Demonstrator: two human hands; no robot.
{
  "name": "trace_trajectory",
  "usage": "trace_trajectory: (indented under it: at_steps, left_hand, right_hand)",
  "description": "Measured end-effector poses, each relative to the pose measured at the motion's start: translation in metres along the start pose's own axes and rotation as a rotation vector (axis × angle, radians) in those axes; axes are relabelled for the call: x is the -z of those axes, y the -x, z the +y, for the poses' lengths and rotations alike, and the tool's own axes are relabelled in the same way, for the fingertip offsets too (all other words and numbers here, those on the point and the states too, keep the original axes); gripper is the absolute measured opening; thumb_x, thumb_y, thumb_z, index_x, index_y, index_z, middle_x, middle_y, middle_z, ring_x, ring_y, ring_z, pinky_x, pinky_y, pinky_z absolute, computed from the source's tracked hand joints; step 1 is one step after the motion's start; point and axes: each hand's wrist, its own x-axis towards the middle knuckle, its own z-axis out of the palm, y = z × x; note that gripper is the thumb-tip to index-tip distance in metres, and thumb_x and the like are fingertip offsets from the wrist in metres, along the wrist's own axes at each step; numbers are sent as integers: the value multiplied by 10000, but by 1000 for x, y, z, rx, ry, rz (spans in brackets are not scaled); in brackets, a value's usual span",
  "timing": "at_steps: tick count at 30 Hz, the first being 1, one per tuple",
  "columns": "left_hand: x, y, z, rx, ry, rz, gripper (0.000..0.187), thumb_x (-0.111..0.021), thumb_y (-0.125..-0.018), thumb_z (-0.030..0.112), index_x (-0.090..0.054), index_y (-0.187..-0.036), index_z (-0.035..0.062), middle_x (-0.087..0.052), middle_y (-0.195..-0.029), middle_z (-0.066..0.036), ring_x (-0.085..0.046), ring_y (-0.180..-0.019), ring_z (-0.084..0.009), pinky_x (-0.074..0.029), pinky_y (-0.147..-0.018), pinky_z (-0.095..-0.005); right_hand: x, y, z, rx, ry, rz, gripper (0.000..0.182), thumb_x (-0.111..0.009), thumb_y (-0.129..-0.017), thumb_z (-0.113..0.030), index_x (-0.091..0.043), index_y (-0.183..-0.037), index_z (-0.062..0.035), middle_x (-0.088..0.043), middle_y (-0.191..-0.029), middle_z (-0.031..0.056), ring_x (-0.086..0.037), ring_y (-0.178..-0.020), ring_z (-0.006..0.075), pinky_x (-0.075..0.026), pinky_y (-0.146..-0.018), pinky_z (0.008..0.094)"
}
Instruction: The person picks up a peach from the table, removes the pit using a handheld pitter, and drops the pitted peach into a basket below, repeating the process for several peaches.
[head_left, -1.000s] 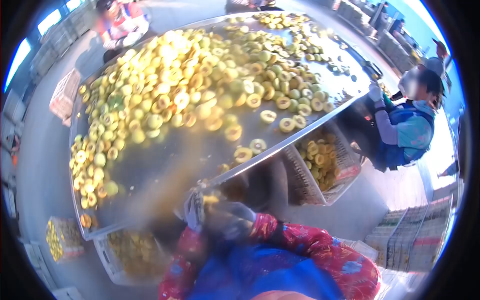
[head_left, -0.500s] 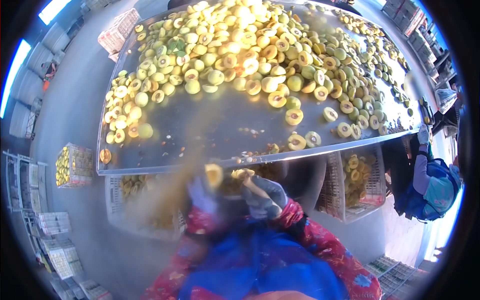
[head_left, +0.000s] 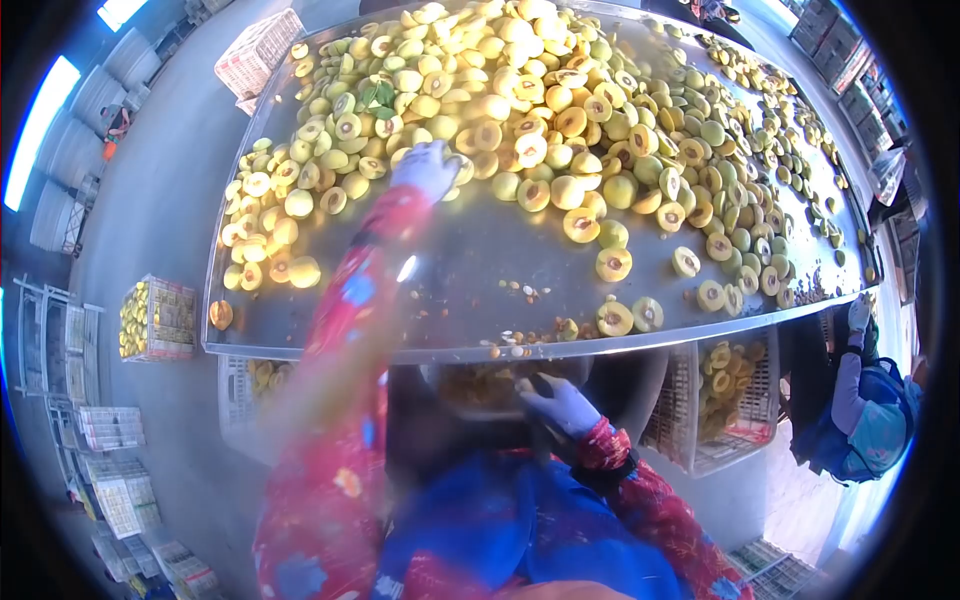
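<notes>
My left hand, in a pale glove, reaches across the metal table to the near edge of a heap of yellow-green apricot-like fruit. Many are halved, with brown pits or hollows showing. Its fingers are apart and touch the fruit, partly hidden among it. Below the table's near edge, my right hand is gloved too, its fingers and thumb drawn together. Whatever they hold is too dark and small to name. Just left of it, a shadowed container holds brownish pieces.
Crates of fruit stand under the table at right and on the floor at left. A pink crate is beyond the far left corner. At the right end, a co-worker has a hand on the rim. Pale bits lie near the front edge.
My left hand has gone from below the table edge, where a fruit half was at it, forward to the heap. My right hand has shifted slightly right and down; the yellowish piece there no longer shows.
</notes>
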Motion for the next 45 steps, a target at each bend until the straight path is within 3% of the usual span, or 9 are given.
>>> trace_trajectory:
  at_steps: [8, 14, 17, 20, 23, 24, 31, 37, 45]
  left_hand:
    - [-37, 22, 27, 198, -5, -421, 735, -647, -771, 506, -415, -1323, 80, -500, -1312, -245, -571, -1131, -363, -454, -960, -461]
    - [-37, 144, -48, 29, 1254, -435, 338, -598, -929, 244, -553, -1200, 46, -644, -1097, -144, -661, -934, -211, -557, -706, -309]
    - [17, 180, -11, 612, 1621, -677, 290, -621, -923, 218, -589, -1174, 73, -651, -1065, -104, -659, -887, -171, -555, -663, -266]
    - [33, 228, 37, 650, 1756, -512, 295, -619, -922, 181, -596, -1169, 21, -661, -1016, -70, -653, -836, -146, -547, -656, -258]
    - [16, 252, 47, -66, 1235, -178, 344, -625, -906, 127, -569, -1221, 0, -650, -1060, -76, -647, -897, -138, -554, -698, -257]
    - [22, 258, 48, 510, 1839, -427, 417, -620, -889, 58, -523, -1287, -19, -616, -1154, -91, -625, -987, -157, -556, -787, -281]
    - [18, 289, 66, 539, 2133, -236, 504, -585, -900, 110, -426, -1365, -2, -560, -1266, -157, -622, -1061, -275, -587, -758, -382]
    - [23, 294, 73, 648, 2293, -158, 424, -513, -978, 289, -484, -1296, 11, -552, -1259, -157, -610, -1084, -298, -585, -771, -390]
    - [32, 302, 96, 402, 1508, -136, 302, -491, -996, 224, -551, -1209, 19, -636, -1087, -93, -625, -947, -157, -536, -768, -279]
  right_hand:
    - [7, 18, -33, -324, -319, -26, 337, -551, -942, -256, -579, -1116, 31, -643, -986, 135, -590, -947, 163, -462, -860, 316]
    - [14, 6, -51, -38, -198, 154, 317, -629, -888, -195, -579, -1113, 22, -658, -903, 139, -628, -834, 183, -489, -775, 326]
    - [4, -15, -61, 79, -92, 474, 385, -696, -843, -242, -573, -1108, 9, -677, -892, 170, -661, -819, 236, -506, -750, 364]
    - [11, -37, -93, 193, -48, 503, 474, -747, -799, -255, -568, -1137, 26, -678, -907, 187, -664, -813, 244, -515, -744, 351]
    - [3, -51, -88, 232, -266, 483, 453, -778, -765, -222, -594, -1101, 20, -677, -887, 162, -661, -797, 206, -518, -724, 316]
    - [1, -50, -90, 176, -441, 462, 433, -784, -757, -210, -606, -1081, 15, -679, -884, 143, -658, -791, 186, -517, -716, 303]
    - [6, -45, -83, -89, -892, 688, 268, -679, -874, -195, -614, -994, 36, -592, -766, -11, -541, -639, 66, -445, -579, 238]
    - [24, -25, -66, 406, 723, 702, 246, -555, -908, -104, -528, -1118, 21, -617, -760, 207, -624, -679, 384, -500, -596, 419]
    - [-24, 10, -100, 153, 308, 340, 263, -568, -923, -136, -491, -1105, 38, -609, -675, 229, -613, -631, 423, -457, -541, 487]
